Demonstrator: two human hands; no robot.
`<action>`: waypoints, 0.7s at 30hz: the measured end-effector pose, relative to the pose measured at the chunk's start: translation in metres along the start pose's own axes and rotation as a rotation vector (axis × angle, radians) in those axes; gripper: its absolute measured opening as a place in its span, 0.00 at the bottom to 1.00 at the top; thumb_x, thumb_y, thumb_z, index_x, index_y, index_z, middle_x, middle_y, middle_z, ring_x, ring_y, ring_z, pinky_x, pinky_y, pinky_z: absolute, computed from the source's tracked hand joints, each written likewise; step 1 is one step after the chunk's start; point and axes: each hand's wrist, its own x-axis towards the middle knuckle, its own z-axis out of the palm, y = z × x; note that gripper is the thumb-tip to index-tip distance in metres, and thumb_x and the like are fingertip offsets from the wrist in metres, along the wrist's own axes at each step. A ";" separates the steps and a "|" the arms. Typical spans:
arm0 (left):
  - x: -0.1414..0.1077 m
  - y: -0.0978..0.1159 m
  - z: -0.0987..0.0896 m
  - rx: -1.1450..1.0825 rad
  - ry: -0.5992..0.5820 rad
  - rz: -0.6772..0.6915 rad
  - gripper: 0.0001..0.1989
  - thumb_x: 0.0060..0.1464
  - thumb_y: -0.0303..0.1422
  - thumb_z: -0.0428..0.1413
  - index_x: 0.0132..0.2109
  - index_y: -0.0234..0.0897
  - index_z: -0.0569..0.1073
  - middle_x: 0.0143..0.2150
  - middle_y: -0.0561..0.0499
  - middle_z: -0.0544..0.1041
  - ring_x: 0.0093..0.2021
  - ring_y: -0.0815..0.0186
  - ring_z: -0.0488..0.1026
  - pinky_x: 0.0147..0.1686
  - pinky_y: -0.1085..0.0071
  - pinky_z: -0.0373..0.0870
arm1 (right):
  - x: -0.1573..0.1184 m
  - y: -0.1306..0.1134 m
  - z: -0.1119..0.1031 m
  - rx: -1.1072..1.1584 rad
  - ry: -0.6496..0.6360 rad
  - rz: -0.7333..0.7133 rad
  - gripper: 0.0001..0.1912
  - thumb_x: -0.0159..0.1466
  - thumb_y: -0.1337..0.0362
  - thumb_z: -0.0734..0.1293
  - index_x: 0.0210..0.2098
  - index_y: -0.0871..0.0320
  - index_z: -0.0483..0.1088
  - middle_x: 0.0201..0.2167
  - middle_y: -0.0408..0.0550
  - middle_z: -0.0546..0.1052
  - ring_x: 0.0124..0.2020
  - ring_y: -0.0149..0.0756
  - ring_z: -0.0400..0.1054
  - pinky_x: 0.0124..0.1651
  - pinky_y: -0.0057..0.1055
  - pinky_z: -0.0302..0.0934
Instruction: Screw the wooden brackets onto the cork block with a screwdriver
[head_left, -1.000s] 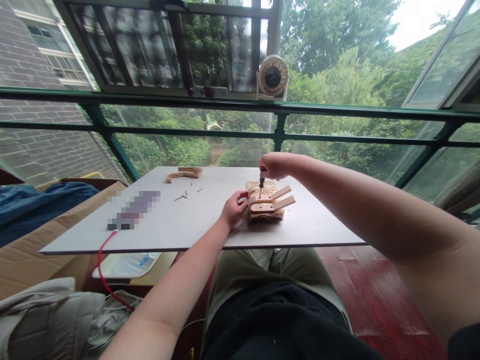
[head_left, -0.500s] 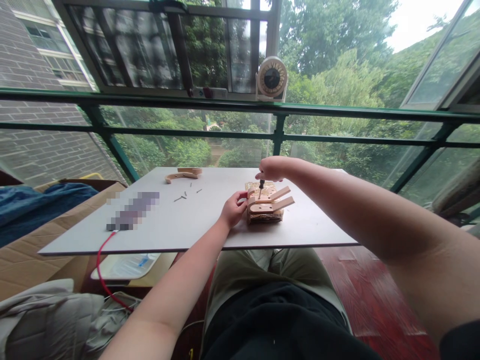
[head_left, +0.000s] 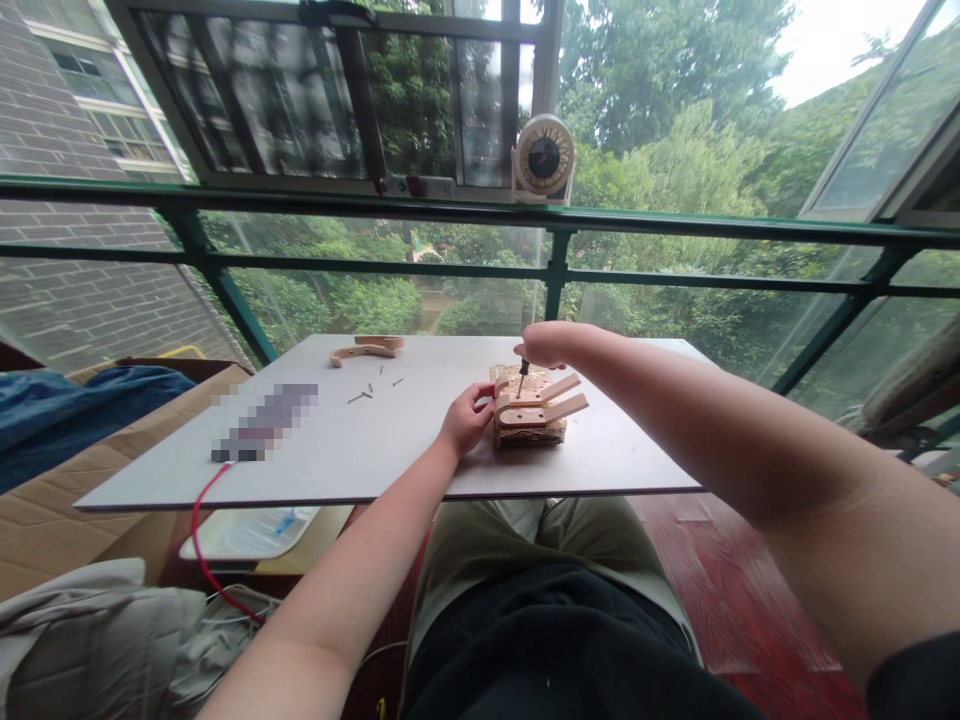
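My right hand (head_left: 551, 345) is closed round the dark handle of a screwdriver (head_left: 522, 376). Its thin shaft leans slightly and its tip points down at a pair of bent pale wooden pieces (head_left: 551, 413). These lie side by side on a layered, wrapped block (head_left: 529, 437), their straight ends jutting to the right. Holes or screw heads show dark in the nearer piece. At the block's left edge, my left hand (head_left: 466, 420) has its fingers curled against the curved ends of the wood. What the screwdriver tip touches is too small to make out.
Several loose screws (head_left: 367, 392) lie left of the block on the white table (head_left: 405, 455). Behind them rest more curved wooden pieces (head_left: 367, 352). A pixelated dark object (head_left: 266, 425) with a red cable (head_left: 199, 510) is at left. A small fan (head_left: 544, 158) stands by the railing.
My right hand has dropped slightly and shifted a little to the right, and the screwdriver handle leans a bit more. My left hand and the wooden pieces stay almost in place.
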 end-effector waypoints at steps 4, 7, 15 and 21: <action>0.000 0.000 0.000 -0.003 0.000 0.002 0.23 0.54 0.43 0.59 0.54 0.37 0.72 0.55 0.44 0.77 0.56 0.56 0.74 0.54 0.60 0.73 | 0.007 -0.001 0.005 0.009 -0.074 0.040 0.18 0.68 0.56 0.65 0.52 0.61 0.70 0.49 0.52 0.75 0.45 0.38 0.72 0.47 0.41 0.70; 0.000 0.000 0.000 -0.005 -0.002 0.002 0.23 0.54 0.43 0.59 0.54 0.37 0.72 0.54 0.44 0.77 0.55 0.56 0.75 0.53 0.60 0.74 | 0.008 -0.002 0.007 0.018 -0.086 0.048 0.19 0.68 0.56 0.65 0.53 0.61 0.69 0.50 0.52 0.74 0.46 0.38 0.72 0.47 0.41 0.70; 0.000 0.001 0.000 -0.005 -0.008 0.005 0.23 0.54 0.44 0.59 0.54 0.37 0.73 0.55 0.44 0.77 0.55 0.56 0.75 0.54 0.60 0.73 | -0.002 -0.017 -0.003 0.003 -0.101 -0.012 0.19 0.68 0.55 0.65 0.52 0.60 0.70 0.50 0.51 0.74 0.46 0.39 0.72 0.48 0.42 0.69; 0.000 0.002 0.000 -0.014 -0.014 0.007 0.24 0.55 0.45 0.59 0.54 0.38 0.72 0.55 0.44 0.77 0.55 0.57 0.75 0.54 0.60 0.73 | 0.009 -0.016 -0.003 0.012 -0.074 0.007 0.19 0.68 0.53 0.64 0.48 0.61 0.72 0.45 0.51 0.76 0.43 0.38 0.73 0.47 0.40 0.69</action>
